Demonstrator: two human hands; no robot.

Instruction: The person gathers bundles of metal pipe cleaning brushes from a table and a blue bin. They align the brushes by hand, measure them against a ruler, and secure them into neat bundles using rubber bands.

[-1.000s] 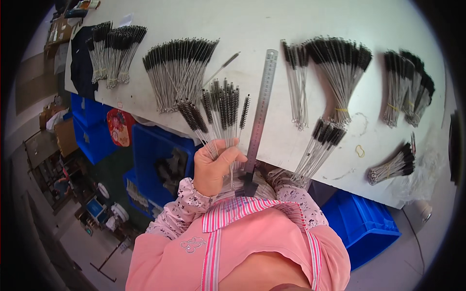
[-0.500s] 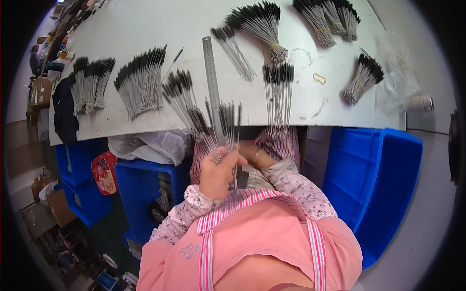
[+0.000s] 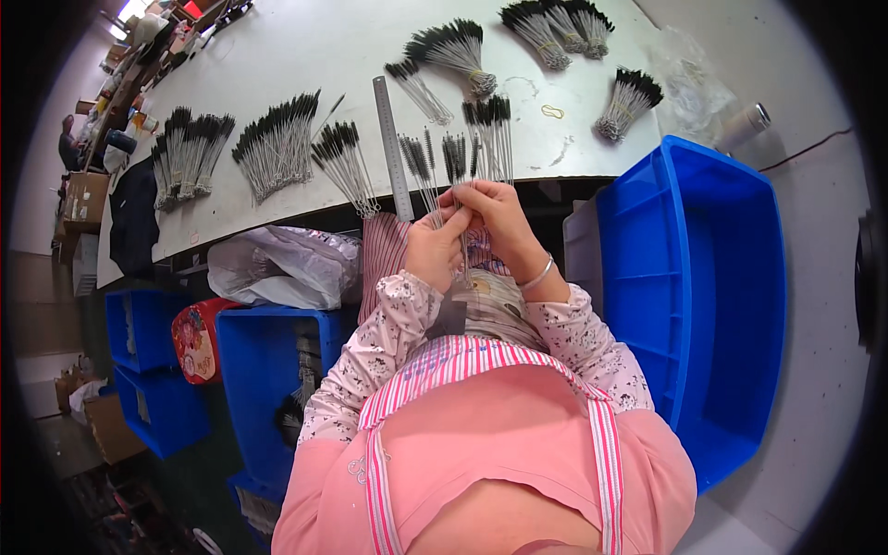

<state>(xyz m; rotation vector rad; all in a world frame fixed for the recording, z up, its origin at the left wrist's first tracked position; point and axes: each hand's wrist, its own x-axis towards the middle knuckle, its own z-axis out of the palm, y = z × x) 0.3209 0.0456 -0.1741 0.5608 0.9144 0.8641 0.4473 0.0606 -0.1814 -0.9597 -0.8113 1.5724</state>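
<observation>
In front of my lap, my left hand (image 3: 435, 252) is closed around the wire stems of a few thin black-bristled brushes (image 3: 425, 192), whose heads point up and away. My right hand (image 3: 504, 225) meets it, thumb and fingers pinched on the stems of more of these brushes (image 3: 458, 172). The stems' lower ends are partly hidden by my fingers. Just beyond my hands, a loose bunch of the same brushes (image 3: 498, 143) lies at the table's edge. A steel ruler (image 3: 391, 148) lies left of it, with another loose bunch (image 3: 347, 169) beside the ruler.
More brush bundles (image 3: 277, 153) lie across the white table (image 3: 305, 55), some tied with bands. Yellow rubber bands (image 3: 552, 111) lie on the right side. A large blue bin (image 3: 680, 305) stands at my right, another blue bin (image 3: 268, 324) at my left beside a plastic bag (image 3: 287, 268).
My right hand has come up from my lap to join the left at the brushes. Some brushes have left my left hand's side, and a bunch now lies left of the ruler. The view has shifted.
</observation>
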